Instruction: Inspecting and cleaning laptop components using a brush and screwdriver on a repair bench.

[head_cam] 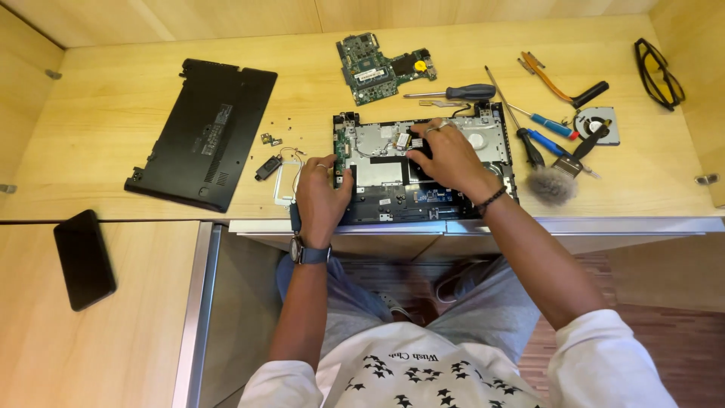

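Head camera view: an opened laptop chassis (pixel 423 170) is seen at the desk's near edge, centre, its internals exposed. It is braced at its left side by the left hand (pixel 321 200), palm down, fingers curled over the edge. Inside its far half, a small component is touched by the right hand (pixel 449 155); whether anything is pinched cannot be told. Set aside, apparently to clear working room, are a green circuit board (pixel 381 66) beyond, a black bottom cover (pixel 204 132) far left, and screwdrivers (pixel 540 125), a brush (pixel 553 183) and a fan (pixel 598 123) right. A phone (pixel 83 258) lies near left.
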